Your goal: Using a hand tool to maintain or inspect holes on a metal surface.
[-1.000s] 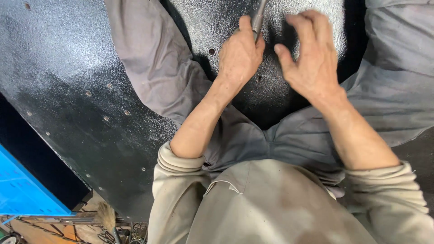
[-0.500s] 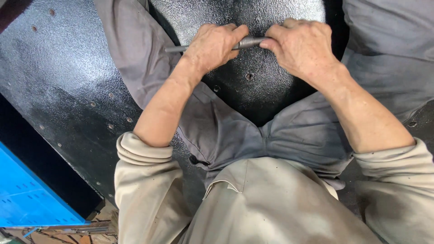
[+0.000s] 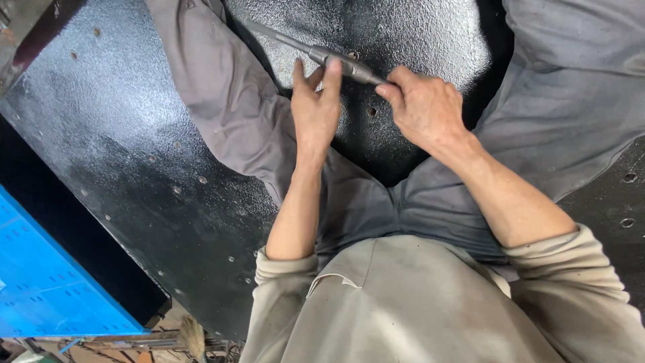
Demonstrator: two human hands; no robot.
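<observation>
Black textured sheet metal (image 3: 121,121), drilled with small holes, fills the view under the seated person, whose grey-trousered legs (image 3: 222,101) spread to either side; a blue perforated panel (image 3: 40,289) lies at the lower left edge.

Item in hand: a slim grey metal tool (image 3: 322,54) — rod-shaped, with a thicker collar near its middle. Its long axis runs diagonally, from the thin tip up and to the left of the fingers down to the butt end at the right.

Right hand (image 3: 426,107): fingers curled closed around the butt end of the tool; the grip looks firm and carries the tool.

Left hand (image 3: 316,111): fingers extended and fairly narrow, fingertips (image 3: 330,67) touching the tool at the collar from below, thumb just beside them. Whether they pinch the shaft or merely steady it cannot be told.

Relation of note — the free tip lies beyond the left fingertips, away from the body, just above the sheet and near a hole (image 3: 353,55). The left hand is nearer the tip; the right is nearer the butt.
</observation>
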